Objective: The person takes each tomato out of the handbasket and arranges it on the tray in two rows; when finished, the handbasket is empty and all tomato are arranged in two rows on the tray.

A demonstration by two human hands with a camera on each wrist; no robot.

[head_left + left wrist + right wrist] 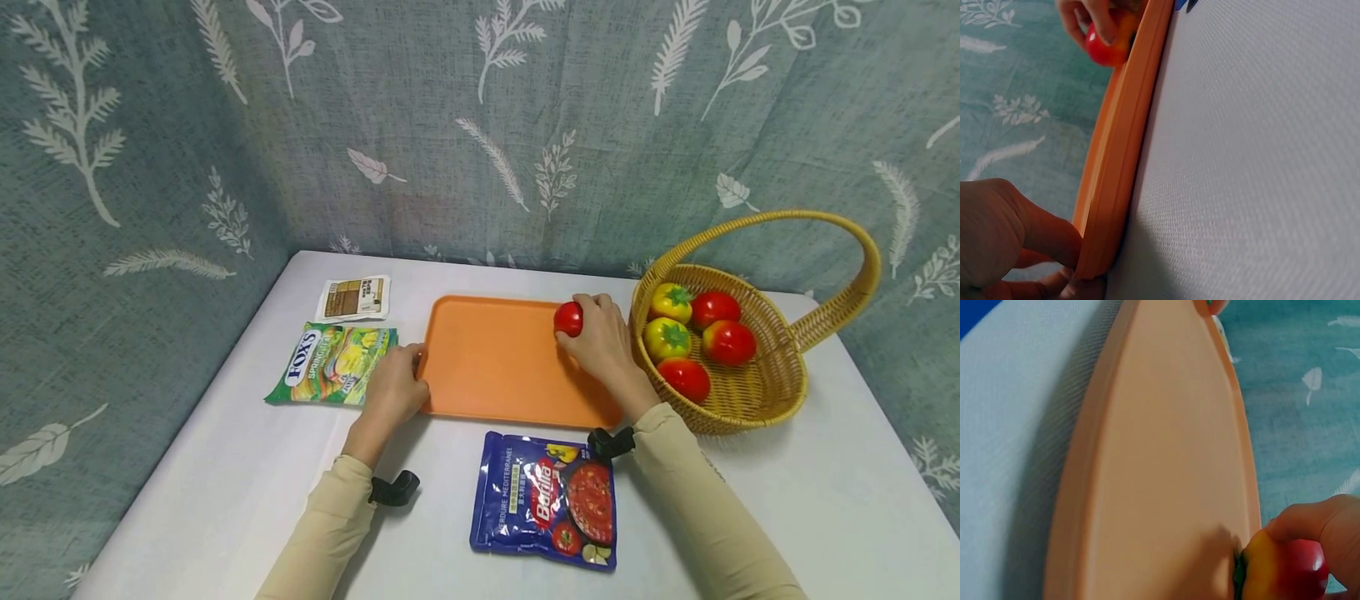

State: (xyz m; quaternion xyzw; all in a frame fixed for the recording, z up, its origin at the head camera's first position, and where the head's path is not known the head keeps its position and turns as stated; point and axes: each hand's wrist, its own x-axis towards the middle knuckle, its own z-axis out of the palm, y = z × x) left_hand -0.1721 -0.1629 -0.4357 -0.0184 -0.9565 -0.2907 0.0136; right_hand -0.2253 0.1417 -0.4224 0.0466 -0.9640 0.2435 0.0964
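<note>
An orange tray (491,358) lies on the white table. My left hand (393,387) pinches the tray's left rim, thumb on the upper side and fingers lower down at the corner in the left wrist view. Over the tray's back right part, my right hand (602,342) holds a red tomato (567,319). The right wrist view shows this tomato (1288,569) turning yellow towards its green leafy top, which points to the tray. Whether it touches the tray, I cannot tell.
At the right stands a wicker basket (768,383) with a tall handle, holding several red and yellow tomatoes (729,342). A blue Barilla pouch (543,500) lies in front of the tray. To its left are a green Fox's bag (333,364) and a small white-brown packet (355,298).
</note>
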